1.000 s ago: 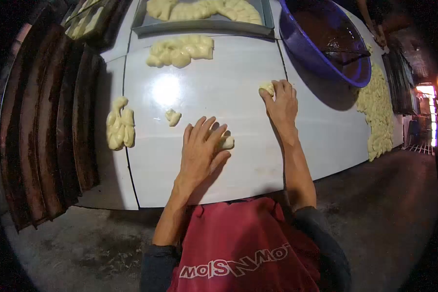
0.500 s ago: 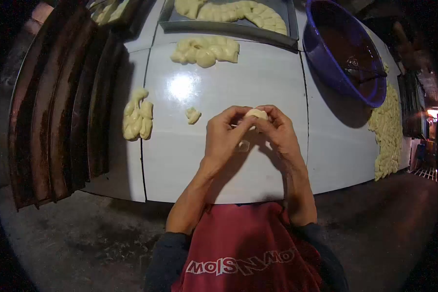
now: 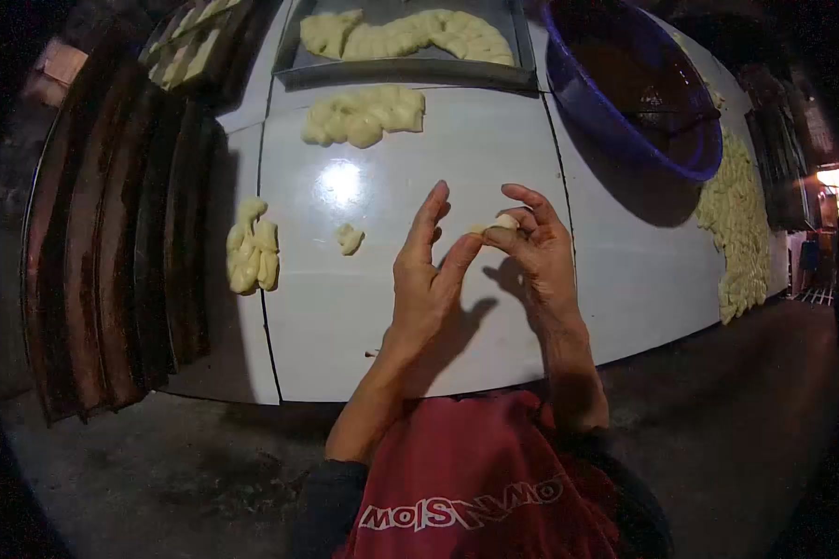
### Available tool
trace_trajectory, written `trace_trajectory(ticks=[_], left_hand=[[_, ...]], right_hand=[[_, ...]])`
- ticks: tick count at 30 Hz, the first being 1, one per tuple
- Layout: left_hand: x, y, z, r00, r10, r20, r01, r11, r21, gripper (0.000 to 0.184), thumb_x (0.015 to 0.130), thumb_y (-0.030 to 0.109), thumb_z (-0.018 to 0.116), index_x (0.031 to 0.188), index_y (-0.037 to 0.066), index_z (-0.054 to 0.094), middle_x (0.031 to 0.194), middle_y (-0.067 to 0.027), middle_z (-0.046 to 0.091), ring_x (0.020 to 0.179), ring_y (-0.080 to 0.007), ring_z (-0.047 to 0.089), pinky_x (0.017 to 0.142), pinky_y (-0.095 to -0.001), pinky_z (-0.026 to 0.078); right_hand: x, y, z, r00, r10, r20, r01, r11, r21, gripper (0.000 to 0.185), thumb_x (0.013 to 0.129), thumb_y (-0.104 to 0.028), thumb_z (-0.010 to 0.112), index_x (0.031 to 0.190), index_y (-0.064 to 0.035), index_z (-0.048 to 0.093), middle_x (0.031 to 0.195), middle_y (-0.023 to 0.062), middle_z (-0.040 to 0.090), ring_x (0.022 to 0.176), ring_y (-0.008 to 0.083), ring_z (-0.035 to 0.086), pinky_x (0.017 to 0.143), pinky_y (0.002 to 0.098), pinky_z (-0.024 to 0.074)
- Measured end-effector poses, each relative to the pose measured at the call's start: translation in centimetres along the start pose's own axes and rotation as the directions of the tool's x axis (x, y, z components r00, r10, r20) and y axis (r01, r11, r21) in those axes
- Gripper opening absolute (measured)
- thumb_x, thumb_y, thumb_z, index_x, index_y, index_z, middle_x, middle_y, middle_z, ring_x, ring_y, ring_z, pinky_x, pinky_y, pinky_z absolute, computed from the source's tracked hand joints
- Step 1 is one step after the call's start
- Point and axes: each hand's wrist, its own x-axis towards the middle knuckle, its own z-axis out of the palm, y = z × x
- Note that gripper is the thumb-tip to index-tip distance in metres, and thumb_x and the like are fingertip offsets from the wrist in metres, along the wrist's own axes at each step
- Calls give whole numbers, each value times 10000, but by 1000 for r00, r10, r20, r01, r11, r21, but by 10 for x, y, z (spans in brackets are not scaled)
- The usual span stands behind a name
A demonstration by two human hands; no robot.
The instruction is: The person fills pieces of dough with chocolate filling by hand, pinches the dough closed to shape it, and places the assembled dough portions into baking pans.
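Observation:
A small piece of pale dough is pinched between the thumb and fingers of my right hand, above the white tabletop. My left hand is open beside it, fingers stretched away from me, its thumb tip meeting the right thumb at the dough's edge. To the left on the table sits a small dough scrap. Farther left lies a clump of dough pieces. Beyond my hands rests a larger dough mass with a lumpy surface.
A metal tray with a curved row of dough stands at the back. A purple basin of brown liquid is at right, near many spread dough pieces. Dark stacked trays line the left side; another dough-filled tray is behind them.
My left hand has come away from its pinch and opened, fingers now extended. My right hand keeps the dough. The view has shifted slightly, moving the tabletop things left and down.

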Motion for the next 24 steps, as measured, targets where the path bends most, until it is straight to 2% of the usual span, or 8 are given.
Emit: trace_trajectory(ticks=[1,6,9,12,14,20,22,24], left_hand=[[7,-2,8,992,122,-14,-123,991,-52,675,977,329,648,1480,-40,390,1490,-219,456,1370,-315,457,1143,-421,332],[29,-23,70,878,476,-42,-477,869,-128,751,901,368,736,1443,-55,435,1324,-209,622,1086,-255,680,926,-329,544],[27,-24,105,932,351,-90,-357,845,-399,819,835,242,821,1472,-49,396,1333,-204,614,1134,-228,644,974,-326,518],[23,-24,127,993,69,94,13,737,-676,874,842,181,818,1516,-47,310,1361,-183,591,1155,-197,607,977,-311,504],[28,-14,126,977,-58,206,161,832,-531,873,879,29,738,1572,20,208,1366,-168,570,1162,-157,577,921,-293,518],[34,-19,91,872,-318,371,457,801,-387,553,935,73,680,1438,-1,459,1295,-190,606,1110,-190,623,892,-319,545],[36,-11,80,852,-428,299,517,777,-359,466,944,112,671,1360,-42,525,1298,-215,587,1102,-247,636,961,-380,535],[42,-10,68,891,-368,266,438,852,-287,445,946,122,674,1339,-42,545,1274,-212,607,1105,-240,637,968,-377,525]], right_hand=[[0,0,-2,1000,4,18,-4,1000,1,484,842,-30,754,1280,-41,547,967,57,664,906,144,662,797,251,539],[-5,-18,-1,994,-17,104,-37,868,495,220,923,-99,713,1080,-37,571,975,34,632,860,104,634,759,235,522],[2,-32,-18,996,-2,94,-47,850,524,214,965,-220,681,1063,-56,583,946,17,610,883,87,612,766,229,502],[11,-46,-37,998,44,53,-64,870,488,216,992,-253,637,1080,-63,587,959,13,607,897,75,590,774,222,485],[26,-58,-61,997,-7,79,-22,934,358,193,979,-201,641,1096,-58,587,979,31,644,860,98,624,753,237,510],[128,-128,-147,956,-288,-61,261,924,-280,234,944,-236,676,1084,-66,595,931,46,659,789,121,647,665,256,533],[162,-146,-171,995,-81,-53,45,869,-492,168,951,-178,625,1060,-50,623,966,45,672,840,126,644,739,287,522],[210,-127,-206,992,-43,118,118,647,-753,233,941,-237,617,1045,-31,642,959,100,685,860,196,654,757,350,516]])
